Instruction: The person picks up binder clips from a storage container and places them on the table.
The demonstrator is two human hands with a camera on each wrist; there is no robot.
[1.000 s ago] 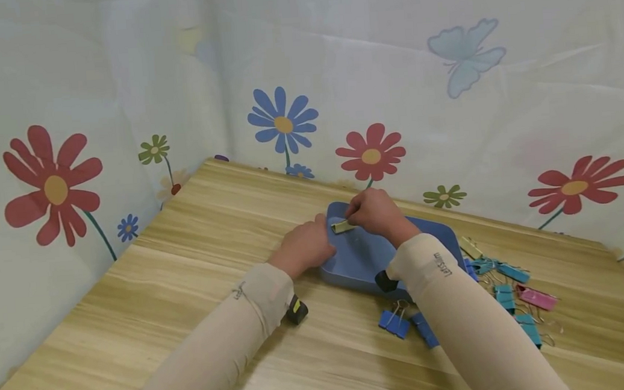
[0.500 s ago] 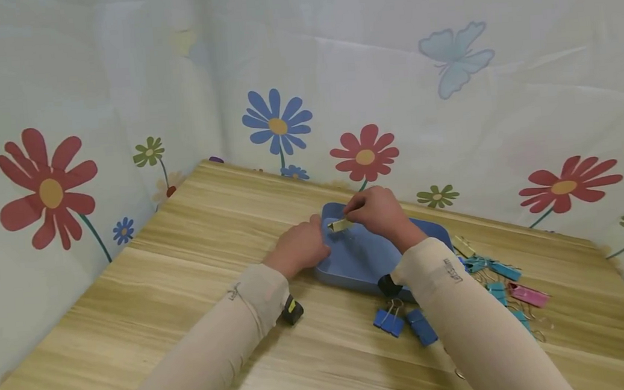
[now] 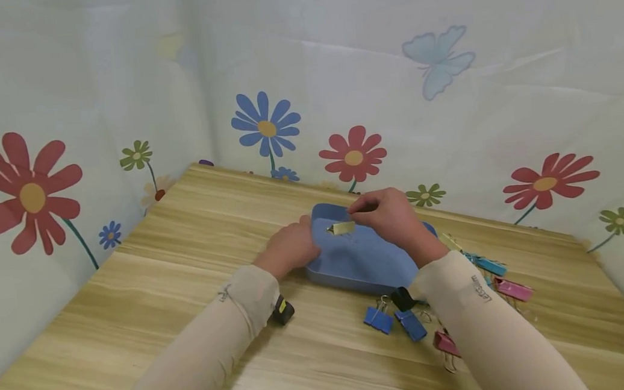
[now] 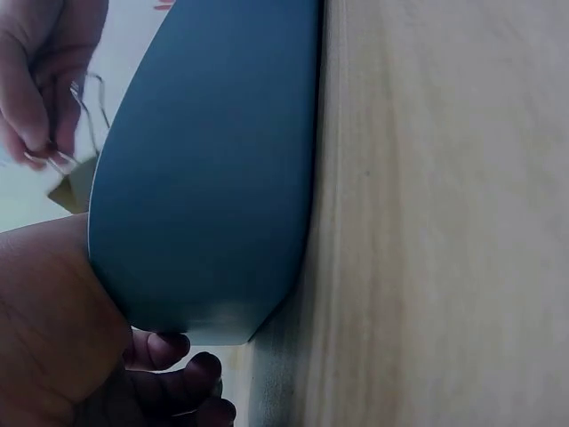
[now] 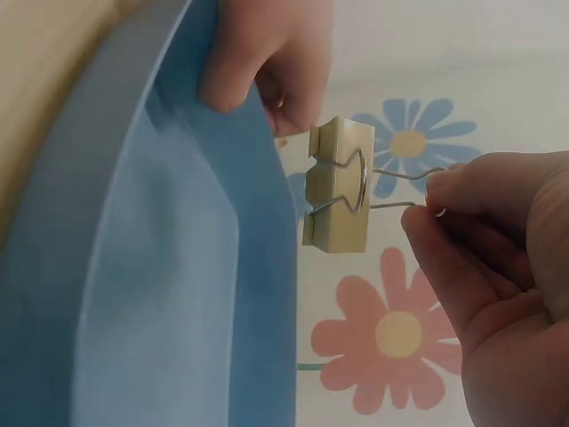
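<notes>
My right hand (image 3: 392,219) pinches a wire handle of a yellow binder clip (image 3: 342,228) between thumb and fingers. In the head view the clip hangs over the left part of a shallow blue tray (image 3: 371,266). The right wrist view shows the clip's yellow body (image 5: 347,187) side-on above the rim, its other handle folded against it. My left hand (image 3: 291,245) grips the tray's left end. Its thumb (image 5: 231,80) lies over the rim, with curled fingers (image 4: 178,378) outside the end wall.
Two blue binder clips (image 3: 378,318) lie in front of the tray on the wooden table (image 3: 185,240). A dark pink clip (image 3: 446,343) is partly behind the right sleeve. More clips, including a teal one (image 3: 489,265) and a pink one (image 3: 514,288), lie right of the tray.
The right hand and the yellow clip have shifted right relative to the tray, and more of the clip shows. The left hand stays at the tray's end. The head view has turned slightly right.
</notes>
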